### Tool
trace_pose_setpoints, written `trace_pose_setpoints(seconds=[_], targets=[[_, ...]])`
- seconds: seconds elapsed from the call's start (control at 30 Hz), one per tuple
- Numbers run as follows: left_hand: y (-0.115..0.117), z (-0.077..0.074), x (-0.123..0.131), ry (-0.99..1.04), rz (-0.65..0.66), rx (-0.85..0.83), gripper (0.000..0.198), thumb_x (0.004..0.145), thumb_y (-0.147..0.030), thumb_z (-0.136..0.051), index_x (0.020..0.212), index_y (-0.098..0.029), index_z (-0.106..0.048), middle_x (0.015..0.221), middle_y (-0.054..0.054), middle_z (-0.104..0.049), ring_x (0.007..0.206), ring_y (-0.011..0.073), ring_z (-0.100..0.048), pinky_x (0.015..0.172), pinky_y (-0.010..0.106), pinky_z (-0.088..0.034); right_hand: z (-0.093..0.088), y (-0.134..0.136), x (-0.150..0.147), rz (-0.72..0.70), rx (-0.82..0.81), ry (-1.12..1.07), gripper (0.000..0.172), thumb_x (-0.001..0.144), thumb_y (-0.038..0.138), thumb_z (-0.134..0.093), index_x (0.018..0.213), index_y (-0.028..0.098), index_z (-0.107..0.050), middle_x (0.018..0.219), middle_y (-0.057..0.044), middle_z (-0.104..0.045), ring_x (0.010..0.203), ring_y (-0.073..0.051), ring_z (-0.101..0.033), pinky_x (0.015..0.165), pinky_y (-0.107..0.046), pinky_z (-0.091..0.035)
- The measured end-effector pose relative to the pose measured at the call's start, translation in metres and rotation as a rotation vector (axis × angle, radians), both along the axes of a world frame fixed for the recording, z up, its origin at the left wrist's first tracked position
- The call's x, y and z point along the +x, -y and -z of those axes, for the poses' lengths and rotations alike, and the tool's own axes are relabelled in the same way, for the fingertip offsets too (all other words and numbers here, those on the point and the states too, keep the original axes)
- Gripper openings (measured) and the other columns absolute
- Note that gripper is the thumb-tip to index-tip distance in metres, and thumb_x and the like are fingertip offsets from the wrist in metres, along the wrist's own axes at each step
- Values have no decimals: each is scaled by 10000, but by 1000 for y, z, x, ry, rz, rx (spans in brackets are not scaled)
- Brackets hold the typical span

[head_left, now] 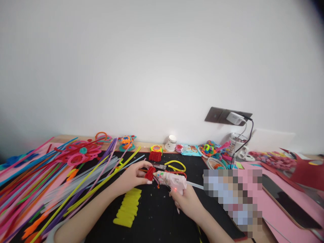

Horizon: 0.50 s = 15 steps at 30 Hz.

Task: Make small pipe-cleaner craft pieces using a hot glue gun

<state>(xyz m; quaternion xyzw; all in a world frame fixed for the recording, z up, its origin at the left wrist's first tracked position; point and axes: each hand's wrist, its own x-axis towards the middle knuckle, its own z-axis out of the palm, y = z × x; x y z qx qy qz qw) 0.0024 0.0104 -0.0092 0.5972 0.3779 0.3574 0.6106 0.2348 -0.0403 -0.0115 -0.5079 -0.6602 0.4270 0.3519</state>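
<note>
Between the thumb and fingers of my left hand (135, 177) is a small red fuzzy pipe-cleaner piece (150, 173). My right hand (186, 199) is wrapped round a pale pink glue gun (174, 180), a small red light showing near its grip. The gun's nozzle points left, close to the red piece; whether the two touch I cannot tell. A clear glue stick (194, 185) sticks out of the gun's back. Behind the gun lie scissors with yellow handles (176, 165). A yellow zigzag pipe-cleaner panel (127, 208) lies on the black mat (157, 216) below my left hand.
Many coloured pipe cleaners (27, 195) and clear glue sticks spread across the left side. A pink-red flower (82, 151), an orange figure (126, 143), and a paper cup (171, 143) stand along the wall. At right are a mug (236, 145), a phone (288, 200) and charging cables.
</note>
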Motion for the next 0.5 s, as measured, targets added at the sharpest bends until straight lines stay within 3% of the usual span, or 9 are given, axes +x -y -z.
trace_pose_setpoints(seconds=[0.2,0.37,0.5], targets=[[0,-1,-1,9,9,-2,435,620,-127,-722,1013,-186,-544,1013,26,-670,868,196,-672,775,320,-519,-9,5,-3,-11,32,19,169,740,260,-553,844,242,-684,481,36,-550,507,-176,-570,510,-251,-453],[2,-4,-1,35,47,-15,424,636,-109,-724,1011,-183,-541,917,5,-693,824,176,-681,763,295,-513,3,-1,-1,46,-11,-57,92,771,266,-520,701,223,-562,439,74,-391,353,-105,-386,382,-213,-348],[2,-3,-1,44,68,-19,428,634,-113,-727,1014,-183,-542,920,8,-694,831,180,-681,762,296,-513,9,-3,1,69,-48,-116,120,787,294,-518,695,217,-518,457,80,-354,342,-91,-350,350,-205,-303]])
